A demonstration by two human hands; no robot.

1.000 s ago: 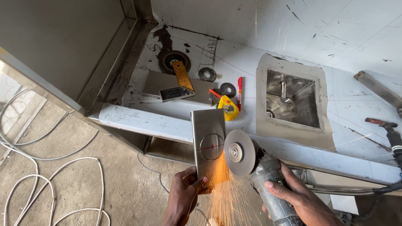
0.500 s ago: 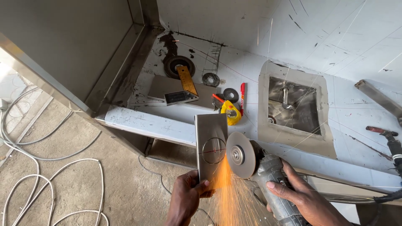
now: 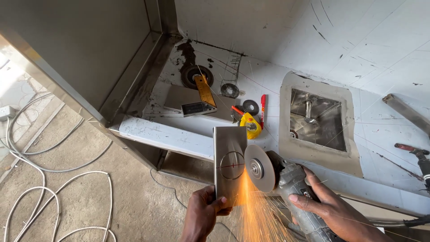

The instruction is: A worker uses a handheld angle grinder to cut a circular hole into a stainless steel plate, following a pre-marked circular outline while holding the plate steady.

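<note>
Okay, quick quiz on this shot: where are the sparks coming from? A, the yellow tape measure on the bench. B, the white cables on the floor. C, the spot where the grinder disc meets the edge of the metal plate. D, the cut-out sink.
C: the orange sparks stream down from where the grinder disc touches the right edge of the metal plate, held by the left hand, while the right hand grips the grinder.

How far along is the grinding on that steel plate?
Done: a circle with crosshair is marked on the steel plate. In hand: left hand holds the plate while right hand runs the angle grinder, sparks at the plate's lower edge. Left: the circle itself looks uncut.
</note>
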